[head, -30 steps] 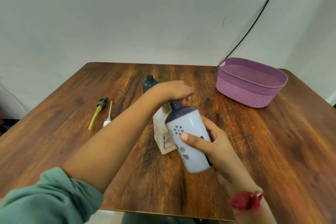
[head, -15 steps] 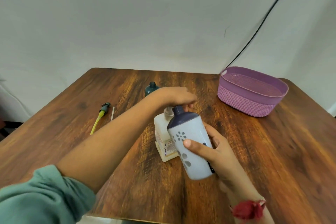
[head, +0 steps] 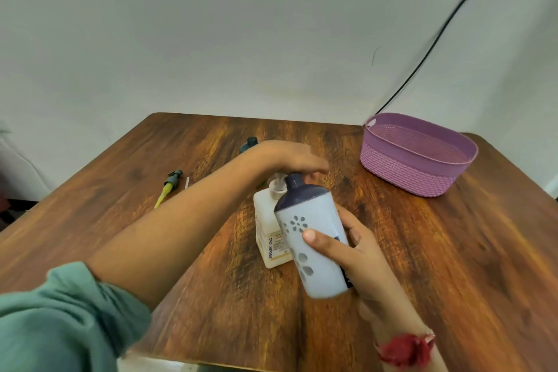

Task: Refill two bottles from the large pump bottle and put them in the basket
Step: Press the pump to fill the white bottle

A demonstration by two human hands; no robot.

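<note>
Head view: left hand (head: pixel 287 157) pressed flat on the large pump bottle (head: pixel 267 220), right hand (head: pixel 359 254) gripped the tilted white flower-print bottle (head: pixel 314 238), neck at the spout, so filling seemed underway and steady pumping due next, purple basket (head: pixel 401 172) far right.

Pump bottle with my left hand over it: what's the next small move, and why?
Probably press the pump head down: the left hand lies over it, and the right hand holds the white bottle tilted, its dark neck close beside the pump.
</note>
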